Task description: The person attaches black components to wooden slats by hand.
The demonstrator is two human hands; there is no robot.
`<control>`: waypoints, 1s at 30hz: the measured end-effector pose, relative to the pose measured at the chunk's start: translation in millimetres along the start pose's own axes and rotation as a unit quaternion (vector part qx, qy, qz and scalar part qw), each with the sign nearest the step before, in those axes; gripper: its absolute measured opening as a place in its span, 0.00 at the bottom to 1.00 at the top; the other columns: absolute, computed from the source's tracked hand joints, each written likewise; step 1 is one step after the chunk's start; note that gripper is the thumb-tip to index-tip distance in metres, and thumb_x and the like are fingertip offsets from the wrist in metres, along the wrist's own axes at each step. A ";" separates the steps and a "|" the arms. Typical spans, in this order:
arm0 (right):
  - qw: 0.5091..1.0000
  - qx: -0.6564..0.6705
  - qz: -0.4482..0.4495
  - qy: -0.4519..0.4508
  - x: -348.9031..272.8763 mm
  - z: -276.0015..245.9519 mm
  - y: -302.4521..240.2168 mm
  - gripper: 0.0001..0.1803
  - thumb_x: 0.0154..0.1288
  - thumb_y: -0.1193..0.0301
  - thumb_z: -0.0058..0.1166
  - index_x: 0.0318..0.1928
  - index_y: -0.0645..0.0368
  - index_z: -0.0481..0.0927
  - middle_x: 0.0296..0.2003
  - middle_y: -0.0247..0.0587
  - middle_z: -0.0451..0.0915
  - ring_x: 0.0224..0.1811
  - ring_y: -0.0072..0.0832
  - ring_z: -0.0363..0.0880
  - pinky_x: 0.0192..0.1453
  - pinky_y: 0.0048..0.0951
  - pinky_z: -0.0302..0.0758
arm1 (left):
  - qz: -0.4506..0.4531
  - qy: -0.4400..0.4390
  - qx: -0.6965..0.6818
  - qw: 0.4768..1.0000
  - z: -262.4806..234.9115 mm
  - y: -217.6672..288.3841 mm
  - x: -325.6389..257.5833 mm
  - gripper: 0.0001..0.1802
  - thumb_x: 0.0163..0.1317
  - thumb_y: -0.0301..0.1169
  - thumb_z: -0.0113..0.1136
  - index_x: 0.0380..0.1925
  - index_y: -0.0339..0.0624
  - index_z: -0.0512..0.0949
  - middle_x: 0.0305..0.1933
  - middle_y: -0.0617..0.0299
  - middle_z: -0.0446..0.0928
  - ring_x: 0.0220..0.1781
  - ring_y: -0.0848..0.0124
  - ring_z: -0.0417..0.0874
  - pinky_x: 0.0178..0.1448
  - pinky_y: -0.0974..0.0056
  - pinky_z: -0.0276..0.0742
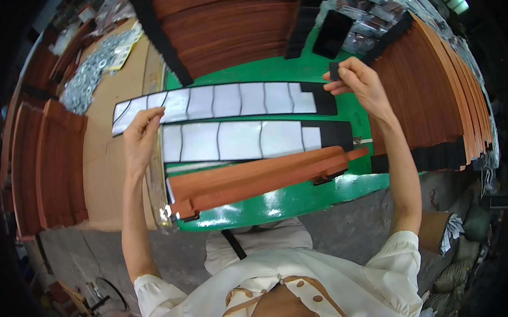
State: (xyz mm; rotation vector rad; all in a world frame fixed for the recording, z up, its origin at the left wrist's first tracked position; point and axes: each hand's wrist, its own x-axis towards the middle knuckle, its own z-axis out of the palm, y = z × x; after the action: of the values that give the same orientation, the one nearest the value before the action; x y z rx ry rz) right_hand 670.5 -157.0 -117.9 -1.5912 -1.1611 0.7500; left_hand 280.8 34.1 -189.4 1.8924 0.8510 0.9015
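1. On the green table (297, 197) we see two long black strips lying side by side, each covered with a row of white squares.
2. Our left hand (140, 132) rests on the left end of the near strip (249, 140); its fingers are bent and close together, touching the strip, but we cannot tell whether they grip it.
3. Our right hand (359, 81) is raised above the right end of the far strip (222, 100); its thumb and forefinger are pinched on a small black piece (334, 71).
4. Two reddish wooden slats (259, 178) lie just in front of the near strip.
5. Stacks of wooden slats (432, 98) stand to the right, and metal washers (90, 75) lie on cardboard to the left.
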 end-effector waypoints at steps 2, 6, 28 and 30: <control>0.997 -0.046 -0.052 -0.033 -25.7 28.4 -39.2 0.09 0.70 0.70 0.45 0.40 0.65 0.72 0.35 0.44 0.81 0.32 0.25 0.83 0.35 0.24 0.80 | 0.017 -0.005 0.002 1.000 -0.4 69.1 -22.9 0.09 0.62 0.20 0.53 0.41 0.34 0.79 0.37 0.61 0.78 0.37 0.76 0.77 0.41 0.74 0.69; 0.888 -0.322 -0.305 -0.122 -82.3 107.1 -76.5 0.09 0.52 0.77 0.56 0.35 0.63 0.73 0.27 0.41 0.78 0.24 0.26 0.79 0.29 0.25 0.76 | 0.115 -0.104 0.068 0.986 14.6 139.7 -92.6 0.08 0.58 0.21 0.58 0.37 0.31 0.77 0.36 0.61 0.78 0.34 0.75 0.77 0.38 0.72 0.72; 0.886 -0.169 -0.393 -0.175 -134.2 214.6 -85.2 0.16 0.46 0.77 0.65 0.39 0.62 0.78 0.37 0.42 0.78 0.34 0.34 0.80 0.34 0.29 0.79 | 0.061 0.056 -0.076 0.994 8.6 95.4 -189.0 0.14 0.45 0.19 0.67 0.35 0.31 0.79 0.31 0.57 0.79 0.28 0.74 0.77 0.33 0.72 0.73; 0.884 -0.180 -0.397 -0.170 -132.1 215.4 -85.7 0.17 0.46 0.77 0.66 0.40 0.61 0.79 0.38 0.41 0.79 0.35 0.35 0.81 0.34 0.30 0.79 | 0.078 0.064 -0.067 0.993 8.3 92.6 -187.1 0.14 0.46 0.20 0.67 0.36 0.32 0.79 0.31 0.57 0.79 0.29 0.73 0.78 0.33 0.72 0.73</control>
State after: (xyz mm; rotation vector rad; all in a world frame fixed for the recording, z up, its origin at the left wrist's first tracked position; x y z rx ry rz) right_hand 407.2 -199.9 -114.7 -1.0982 -2.1220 0.2647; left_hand 211.9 -160.7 -158.0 1.8181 0.7042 1.1569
